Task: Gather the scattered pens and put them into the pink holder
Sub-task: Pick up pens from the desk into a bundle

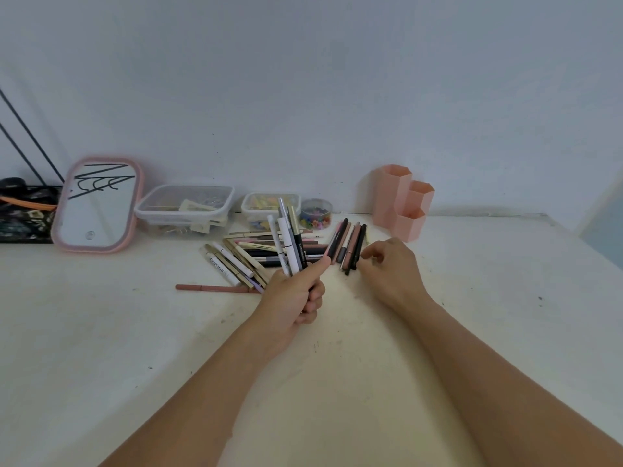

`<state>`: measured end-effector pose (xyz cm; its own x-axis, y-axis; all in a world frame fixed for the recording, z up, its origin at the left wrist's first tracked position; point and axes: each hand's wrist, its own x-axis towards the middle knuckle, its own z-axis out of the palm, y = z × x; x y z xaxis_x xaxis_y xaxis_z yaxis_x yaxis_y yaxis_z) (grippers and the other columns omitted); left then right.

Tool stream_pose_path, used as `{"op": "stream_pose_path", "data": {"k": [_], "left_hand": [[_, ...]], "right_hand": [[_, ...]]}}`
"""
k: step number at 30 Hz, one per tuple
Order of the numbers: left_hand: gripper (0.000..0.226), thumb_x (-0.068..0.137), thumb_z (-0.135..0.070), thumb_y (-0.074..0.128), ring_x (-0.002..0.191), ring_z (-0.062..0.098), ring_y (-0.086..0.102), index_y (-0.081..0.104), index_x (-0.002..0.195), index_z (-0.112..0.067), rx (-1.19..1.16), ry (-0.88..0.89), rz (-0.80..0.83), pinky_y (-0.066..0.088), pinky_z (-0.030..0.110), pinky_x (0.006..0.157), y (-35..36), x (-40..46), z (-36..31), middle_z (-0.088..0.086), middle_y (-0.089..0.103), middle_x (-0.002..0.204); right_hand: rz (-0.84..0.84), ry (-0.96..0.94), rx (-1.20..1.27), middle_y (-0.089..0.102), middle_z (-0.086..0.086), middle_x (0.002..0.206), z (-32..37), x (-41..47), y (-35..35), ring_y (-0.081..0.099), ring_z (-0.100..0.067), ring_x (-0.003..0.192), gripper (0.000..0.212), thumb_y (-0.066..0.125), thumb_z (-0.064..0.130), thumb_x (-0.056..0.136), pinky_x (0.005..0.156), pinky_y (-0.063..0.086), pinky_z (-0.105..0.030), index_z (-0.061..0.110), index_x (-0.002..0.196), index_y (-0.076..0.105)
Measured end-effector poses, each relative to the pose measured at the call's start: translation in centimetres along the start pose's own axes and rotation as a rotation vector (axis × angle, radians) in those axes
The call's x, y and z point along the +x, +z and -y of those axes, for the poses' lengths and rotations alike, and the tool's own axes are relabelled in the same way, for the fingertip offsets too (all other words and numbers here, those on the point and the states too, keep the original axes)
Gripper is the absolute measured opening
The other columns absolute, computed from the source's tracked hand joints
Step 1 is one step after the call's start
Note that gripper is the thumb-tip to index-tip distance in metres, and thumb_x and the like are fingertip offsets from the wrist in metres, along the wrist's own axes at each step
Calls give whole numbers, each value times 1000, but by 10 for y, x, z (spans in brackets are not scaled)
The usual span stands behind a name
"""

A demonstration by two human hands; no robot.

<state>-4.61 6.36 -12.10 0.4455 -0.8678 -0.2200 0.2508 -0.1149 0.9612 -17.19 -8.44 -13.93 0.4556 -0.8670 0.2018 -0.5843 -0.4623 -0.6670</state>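
Two bare forearms reach in from the near edge over the off-white, scuffed surface point(472, 298).

Left hand point(296, 298): fingers curled round a bundle of upright pens point(290, 241), white, grey and black barrels fanned upward, index finger stretched along them.

Right hand point(392, 264): palm down on the surface, fingers loosely bent and holding nothing, tips just beside a small row of pink and black pens point(349, 246) lying side by side.

Left of that row, behind the left hand: a loose pile of gold, white and dark pens point(242, 256) crossing one another flat on the surface. One long dusty-pink pencil point(212, 288) lies apart at the pile's near-left edge.

Farther back, along the wall, left to right:
- pink-framed rounded mirror point(97, 207), leaning, reflecting dark lines;
- large clear lidded plastic box point(183, 207), pale clips or tags inside, contents not fully legible;
- smaller clear lidded plastic box point(263, 203), yellow and mixed small items inside, partly hidden by the held bundle;
- small round clear tub point(316, 214) of multicoloured small pieces, lid on;
- pink hexagonal three-cell plastic holder point(401, 203), upright at the back right, cells stepped in height, no pens showing above the rims.

Far left edge: a dark patterned tray point(23, 217) with dark objects, indistinct.
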Motion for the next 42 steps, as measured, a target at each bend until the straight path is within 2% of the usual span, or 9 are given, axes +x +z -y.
{"op": "stream_pose_path", "data": {"k": [7,11,14,17,28,34,36,39,42], "left_hand": [[55,88,-41,75,43,15,46,49,43,-23,-3,22,-75,33,22,38,5,3,2,4,51,53],[53,90,-47,71,39,10,33,46,50,-23,24,12,-88,24,20,35,5,1,1,-3,38,48],[49,90,-49,69,42,11,24,45,58,-20,-7,14,-96,19,22,38,5,0,0,-5,30,49],[47,88,-50,71,45,13,19,48,60,-21,-113,37,-89,16,24,40,6,-1,-1,-4,27,52],[67,55,-85,64,39,8,22,73,72,-20,-338,96,33,17,18,34,0,-2,-7,-4,29,49],[53,60,-48,92,44,9,24,76,90,-8,-163,201,-8,22,19,37,7,1,5,-5,30,53],[44,71,-44,88,43,9,28,73,92,-9,-137,217,-87,25,20,37,8,2,8,-4,34,53],[28,87,-41,76,40,7,34,69,76,-16,-120,186,-189,27,20,36,6,4,8,-6,43,50],[30,91,-41,71,41,7,36,72,71,-19,-104,205,-215,28,20,38,7,4,7,-6,46,51]], "right_hand": [[-142,39,-69,67,-3,92,-13,-3,-12,61,-23,87,17,59,5,85,72,46,-32,16,95,68],[-239,138,409,73,-4,96,-7,-2,-24,70,-20,85,27,62,5,92,76,57,-33,11,118,67],[17,215,1012,78,-4,89,5,-7,-27,73,-14,81,21,64,3,96,72,61,-26,9,116,70],[283,213,1270,75,-9,93,14,-14,-26,71,-17,82,28,61,4,97,74,62,-29,2,124,66],[551,116,1283,70,-8,92,35,-29,-17,64,-14,71,20,64,10,93,65,56,-28,9,110,75],[462,148,1194,75,-6,96,38,-39,-2,65,-20,87,16,76,17,82,76,53,-28,12,97,77],[407,134,1160,75,-7,94,44,-46,9,62,-24,87,12,77,10,84,83,46,-39,11,96,79],[309,73,1137,76,-8,76,46,-50,16,69,-15,68,10,80,-2,80,71,52,-28,5,87,78],[336,52,1138,79,-16,92,44,-46,10,76,-22,87,12,80,-6,77,79,59,-28,0,87,76]]}}
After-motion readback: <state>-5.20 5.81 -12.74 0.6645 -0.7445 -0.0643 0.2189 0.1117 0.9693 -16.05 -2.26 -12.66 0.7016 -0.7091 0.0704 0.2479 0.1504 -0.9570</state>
